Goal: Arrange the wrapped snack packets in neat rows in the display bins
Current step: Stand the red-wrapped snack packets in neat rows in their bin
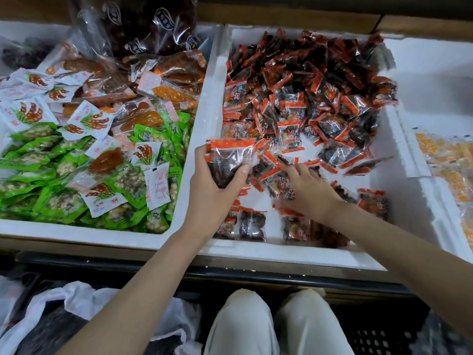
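Note:
A white foam bin (286, 254) in the middle holds a loose heap of red-edged clear packets (314, 98) with dark fruit inside. My left hand (215, 190) grips a small stack of these red-edged packets (230, 160) upright over the bin's near left part. My right hand (307, 190) lies palm down on the packets in the bin's near middle, its fingertips on a packet (279, 165). A few packets (252, 224) stand in a row along the near wall.
The left bin (84, 234) is piled with green, white and orange packets (76, 155), and a big clear bag of dark fruit (143, 24) leans at its back. A bin of yellow packets (450, 170) sits at the right. White plastic bags (76, 301) lie by my knees.

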A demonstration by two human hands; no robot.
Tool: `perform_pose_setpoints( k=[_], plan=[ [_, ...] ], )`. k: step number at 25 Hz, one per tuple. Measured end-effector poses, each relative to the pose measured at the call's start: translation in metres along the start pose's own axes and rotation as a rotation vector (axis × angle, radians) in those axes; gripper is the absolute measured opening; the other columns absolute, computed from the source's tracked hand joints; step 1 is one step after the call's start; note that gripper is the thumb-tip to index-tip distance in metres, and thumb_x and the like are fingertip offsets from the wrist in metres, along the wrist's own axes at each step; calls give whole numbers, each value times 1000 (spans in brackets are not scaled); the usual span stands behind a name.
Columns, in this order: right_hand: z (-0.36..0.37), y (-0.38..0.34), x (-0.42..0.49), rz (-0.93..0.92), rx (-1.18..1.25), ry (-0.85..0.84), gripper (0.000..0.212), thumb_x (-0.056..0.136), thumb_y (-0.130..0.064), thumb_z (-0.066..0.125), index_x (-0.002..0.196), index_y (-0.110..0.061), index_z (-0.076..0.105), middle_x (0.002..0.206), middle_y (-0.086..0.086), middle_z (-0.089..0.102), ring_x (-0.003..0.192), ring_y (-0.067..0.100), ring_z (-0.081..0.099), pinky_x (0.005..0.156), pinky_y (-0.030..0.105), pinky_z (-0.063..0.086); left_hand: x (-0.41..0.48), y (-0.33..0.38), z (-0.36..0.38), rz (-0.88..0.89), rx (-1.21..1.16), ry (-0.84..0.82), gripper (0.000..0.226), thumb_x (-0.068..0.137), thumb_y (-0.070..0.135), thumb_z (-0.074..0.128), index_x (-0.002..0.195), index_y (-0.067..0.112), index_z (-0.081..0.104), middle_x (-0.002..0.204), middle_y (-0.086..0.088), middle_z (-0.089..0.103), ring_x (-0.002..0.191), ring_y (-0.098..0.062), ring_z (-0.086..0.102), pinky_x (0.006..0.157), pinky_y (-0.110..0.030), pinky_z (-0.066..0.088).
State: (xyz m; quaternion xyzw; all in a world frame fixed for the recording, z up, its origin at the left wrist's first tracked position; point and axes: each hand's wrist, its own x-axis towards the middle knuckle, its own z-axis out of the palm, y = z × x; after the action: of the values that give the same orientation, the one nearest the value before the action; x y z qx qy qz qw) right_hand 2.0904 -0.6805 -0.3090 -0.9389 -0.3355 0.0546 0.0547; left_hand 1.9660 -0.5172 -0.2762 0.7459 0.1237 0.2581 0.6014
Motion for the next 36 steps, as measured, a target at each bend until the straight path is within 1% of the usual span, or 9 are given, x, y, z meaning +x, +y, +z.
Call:
perform_pose_setpoints(
  k=[4,10,16,19,23,28,32,34,36],
  plan=[
    [-10,17,4,11,-4,-11,67,86,-29,65,140,-16,28,135,7,43,124,27,44,98,38,40,19,1,19,7,-10,-43,40,87,19,68,118,19,42,92,20,58,81,14,59,69,-6,45],
    [-13,-2,24,-39,91,-7,76,83,-42,66,142,-15,28,134,7,38,121,23,42,95,33,40,60,3,36,84,50,-79,46,88,26,67,125,19,42,103,21,57,93,13,57,82,-6,44],
    [-13,2,30,-153,97,-13,27,81,-26,70,102,-22,53,118,-1,43,118,19,39,89,27,38,61,1,24,85,58,-39,36,88,23,67,115,24,42,95,19,56,84,12,57,78,-11,47],
    [-17,3,29,-255,-30,-86,58,81,-28,71,131,-23,43,126,0,44,119,18,38,91,26,31,56,-3,11,76,68,-25,36,89,22,66,115,25,41,96,18,57,84,13,57,76,-8,46],
    [-18,3,31,-326,-290,-45,56,78,-41,70,124,-20,46,121,2,44,110,17,36,90,27,29,48,-8,5,69,42,-4,40,88,19,67,119,17,43,97,16,58,85,10,59,73,-10,47],
    [-35,4,29,-88,-99,-103,46,80,-37,71,113,-19,44,106,2,61,89,19,53,70,26,33,43,-7,4,106,-7,3,40,87,13,67,116,16,41,95,17,58,84,12,59,70,-7,45],
    [-48,-8,39,-17,268,-30,31,78,-32,75,92,-20,50,78,-9,55,65,5,47,53,17,32,43,-8,5,110,-5,24,41,87,14,68,115,20,39,94,19,57,82,15,59,68,-5,44],
    [-37,-23,46,-58,316,-106,30,79,-32,74,91,-18,50,75,-10,51,65,3,47,53,14,32,43,-9,4,112,-4,33,41,86,15,69,114,22,38,94,20,57,82,15,59,68,-4,43],
    [-19,-32,53,-105,282,-201,35,82,-32,71,106,-9,56,94,3,61,86,18,59,68,21,43,43,-10,4,110,-7,39,41,87,16,68,114,22,38,94,20,57,82,16,58,68,-4,43]
  ],
)
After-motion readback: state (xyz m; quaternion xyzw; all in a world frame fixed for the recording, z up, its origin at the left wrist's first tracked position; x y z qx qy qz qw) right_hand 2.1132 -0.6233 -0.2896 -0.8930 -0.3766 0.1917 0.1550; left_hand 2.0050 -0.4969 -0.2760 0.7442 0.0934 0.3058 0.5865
